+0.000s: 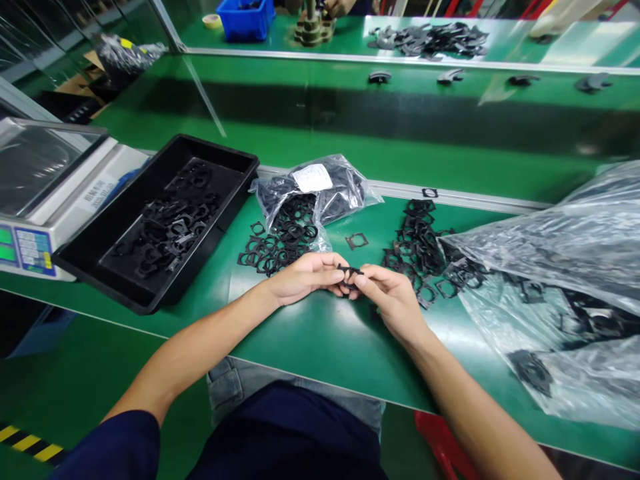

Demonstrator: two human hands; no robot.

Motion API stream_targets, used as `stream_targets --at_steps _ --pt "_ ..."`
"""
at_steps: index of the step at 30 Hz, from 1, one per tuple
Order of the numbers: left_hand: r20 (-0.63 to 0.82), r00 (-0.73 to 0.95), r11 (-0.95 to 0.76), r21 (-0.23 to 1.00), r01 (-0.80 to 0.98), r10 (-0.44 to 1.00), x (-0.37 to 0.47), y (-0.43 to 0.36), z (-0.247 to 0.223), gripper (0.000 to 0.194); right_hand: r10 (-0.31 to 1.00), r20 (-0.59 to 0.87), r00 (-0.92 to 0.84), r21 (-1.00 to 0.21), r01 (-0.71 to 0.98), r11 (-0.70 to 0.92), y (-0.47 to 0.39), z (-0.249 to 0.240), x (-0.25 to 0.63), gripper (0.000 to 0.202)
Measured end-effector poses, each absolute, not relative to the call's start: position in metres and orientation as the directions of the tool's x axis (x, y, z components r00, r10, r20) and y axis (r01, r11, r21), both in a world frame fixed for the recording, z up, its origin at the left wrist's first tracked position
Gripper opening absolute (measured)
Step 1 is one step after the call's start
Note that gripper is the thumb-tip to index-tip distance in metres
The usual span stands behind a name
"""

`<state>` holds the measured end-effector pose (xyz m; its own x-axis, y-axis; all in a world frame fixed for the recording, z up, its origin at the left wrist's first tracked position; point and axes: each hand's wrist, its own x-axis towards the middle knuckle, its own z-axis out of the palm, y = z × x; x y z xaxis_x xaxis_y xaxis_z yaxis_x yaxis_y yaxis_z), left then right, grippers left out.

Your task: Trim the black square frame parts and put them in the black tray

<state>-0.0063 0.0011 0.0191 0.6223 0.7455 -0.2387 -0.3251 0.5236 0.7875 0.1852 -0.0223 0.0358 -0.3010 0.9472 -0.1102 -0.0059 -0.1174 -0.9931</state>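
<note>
Between my two hands I hold a small black plastic frame part above the green table. My left hand pinches its left end, thumb on top. On the other side my right hand grips it between thumb and fingers. Just behind my left hand lies a pile of thin black ring-shaped frames, spilling from a clear plastic bag with a white label. A heap of black frame parts lies beyond my right hand. One loose frame rests between the two piles.
A black tray with many black parts stands at the left, beside a weighing scale. Large clear plastic bags of parts cover the right side. Across the metal rail is another bench with a blue bin, grey-black parts and a person's hand.
</note>
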Motion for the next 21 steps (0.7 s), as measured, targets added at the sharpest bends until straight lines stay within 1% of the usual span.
stream_targets --at_steps 4,6,9,13,21 --pt "-0.267 0.479 0.448 0.837 -0.315 0.836 -0.004 0.003 0.013 0.045 0.957 -0.120 -0.265 -0.993 0.022 -0.118 -0.021 0.034 0.187 0.036" --pt "-0.255 0.447 0.411 0.862 -0.296 0.858 -0.005 0.004 0.012 0.042 0.957 -0.111 -0.268 -0.994 0.027 -0.108 -0.021 0.034 0.187 0.034" --pt "-0.254 0.451 0.398 0.880 -0.260 0.855 -0.007 0.005 0.013 0.041 0.956 -0.088 -0.278 -0.996 0.042 -0.080 -0.021 0.037 0.186 0.033" --pt "-0.275 0.475 0.413 0.886 -0.213 0.836 -0.011 0.007 0.014 0.040 0.954 -0.080 -0.289 -0.995 0.085 -0.058 -0.022 0.040 0.186 0.036" --pt "-0.232 0.530 0.361 0.920 -0.153 0.816 -0.015 0.009 0.015 0.038 0.953 -0.084 -0.291 -0.994 0.096 -0.058 -0.022 0.040 0.188 0.038"
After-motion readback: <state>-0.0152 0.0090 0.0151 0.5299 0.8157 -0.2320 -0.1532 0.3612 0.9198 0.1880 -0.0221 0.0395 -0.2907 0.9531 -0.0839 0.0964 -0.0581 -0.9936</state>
